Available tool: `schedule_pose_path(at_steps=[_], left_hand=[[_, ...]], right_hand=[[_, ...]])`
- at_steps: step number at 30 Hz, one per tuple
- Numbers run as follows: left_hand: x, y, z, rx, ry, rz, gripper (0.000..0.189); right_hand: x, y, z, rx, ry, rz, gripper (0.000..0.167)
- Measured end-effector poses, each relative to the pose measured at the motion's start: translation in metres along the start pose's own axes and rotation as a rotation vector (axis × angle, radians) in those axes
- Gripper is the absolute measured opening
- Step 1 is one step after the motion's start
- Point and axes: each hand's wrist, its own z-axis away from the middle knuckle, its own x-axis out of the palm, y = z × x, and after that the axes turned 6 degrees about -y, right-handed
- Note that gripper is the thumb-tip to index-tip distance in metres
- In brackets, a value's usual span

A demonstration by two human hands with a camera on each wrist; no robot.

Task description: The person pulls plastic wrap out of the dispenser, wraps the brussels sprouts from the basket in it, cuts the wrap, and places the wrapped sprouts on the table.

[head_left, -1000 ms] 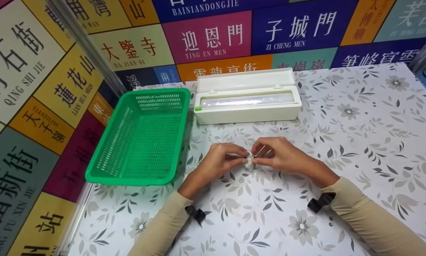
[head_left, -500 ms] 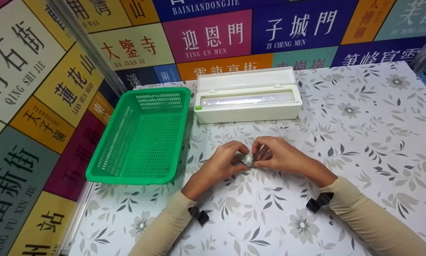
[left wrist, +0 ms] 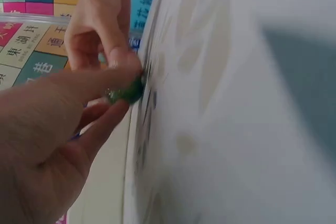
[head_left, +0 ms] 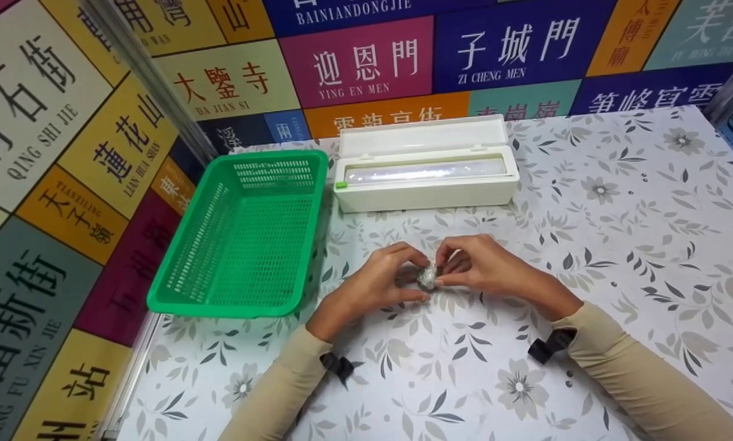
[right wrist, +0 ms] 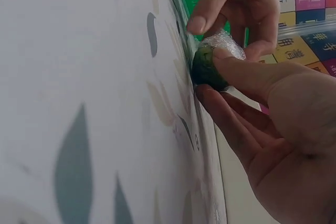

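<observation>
A small dark green ball wrapped in crinkled clear cling film sits between the two hands, just at the tabletop. My right hand pinches it between thumb and fingertips, seen close up in the right wrist view. On the other side, my left hand is spread around the ball: its thumb stands off from it, while a bent finger is at the film. The left wrist view is blurred, with the green ball partly covered by fingers.
A green perforated basket stands to the left on the flower-patterned tablecloth. Behind the hands lies a long white cling film box, lid up, with a roll inside. Printed wall panels border the table at the back and left.
The film-wrapped ball, at first hardly visible between the fingertips, has been turned and shows more. My left thumb has parted from it and moved slightly down; the right hand keeps its pinch.
</observation>
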Motion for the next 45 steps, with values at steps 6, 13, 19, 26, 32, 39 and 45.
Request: schedule_pose_path(at_steps=[6,13,19,26,32,39,45], left_hand=[[0.0005,-0.0041,-0.0013,0.022,0.033,0.065,0.030],[0.0008,-0.0032,-0.0015,0.007,0.043,0.086,0.029],[0.0008,-0.0053,0.0003,-0.007,0.047,0.093,0.027],[-0.0016,-0.0064,0.0011,-0.016,0.029,0.088,0.027],[-0.0018,-0.0072,0.0004,-0.035,0.024,0.099,0.021],[-0.0014,-0.0061,-0.0003,-0.016,0.031,0.132,0.021],[-0.0029,-0.0076,0.0010,-0.014,0.039,0.174,0.018]], right_hand=[[-0.0037,-0.0033,0.0018,0.012,-0.015,-0.014,0.042],[-0.0066,-0.0059,0.0040,-0.016,-0.004,0.131,0.030],[-0.0063,-0.0028,0.0035,-0.059,0.001,0.174,0.025],[-0.0059,-0.0026,0.0035,-0.067,-0.006,0.175,0.022],[-0.0052,-0.0031,0.0043,-0.089,-0.008,0.174,0.025],[-0.0004,-0.0024,0.0024,-0.074,0.063,0.114,0.022],[0.0017,-0.0029,0.0022,-0.009,0.093,0.053,0.020]])
